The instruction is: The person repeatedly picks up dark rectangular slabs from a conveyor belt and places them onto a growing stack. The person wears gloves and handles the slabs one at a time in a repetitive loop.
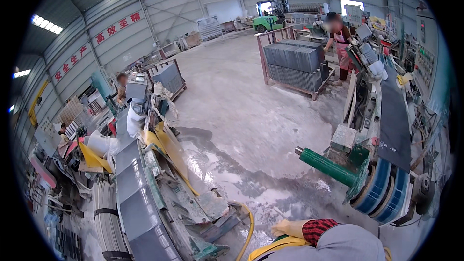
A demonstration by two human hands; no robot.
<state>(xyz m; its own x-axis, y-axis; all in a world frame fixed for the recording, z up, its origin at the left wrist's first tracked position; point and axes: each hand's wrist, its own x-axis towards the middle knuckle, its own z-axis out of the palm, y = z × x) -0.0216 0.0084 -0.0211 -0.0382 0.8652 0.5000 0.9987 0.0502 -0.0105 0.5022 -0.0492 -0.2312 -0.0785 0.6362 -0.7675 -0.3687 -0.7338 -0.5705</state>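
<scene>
My right hand (286, 227) shows at the lower edge, in front of my yellow apron (280, 247). Its arm comes in from the lower right, with a red-and-black checked cuff (318, 231) and a grey sleeve (350, 244). The fingers point left and downward and are too unclear to read. A bit of green shows just under them; I cannot make out whether the hand touches it. Nowhere in the picture does my left hand appear. Nearest to the right hand are a yellow hose (250, 229) and the wet floor (270, 203).
At left, a conveyor line (137, 191) carries dark slabs. To the right, a dark slab (394, 125) lies on a machine with blue belts (374, 188); a green cylinder (328, 166) juts from it. Beyond stand a slab rack (295, 65), a co-worker (342, 43) and a green forklift (268, 21).
</scene>
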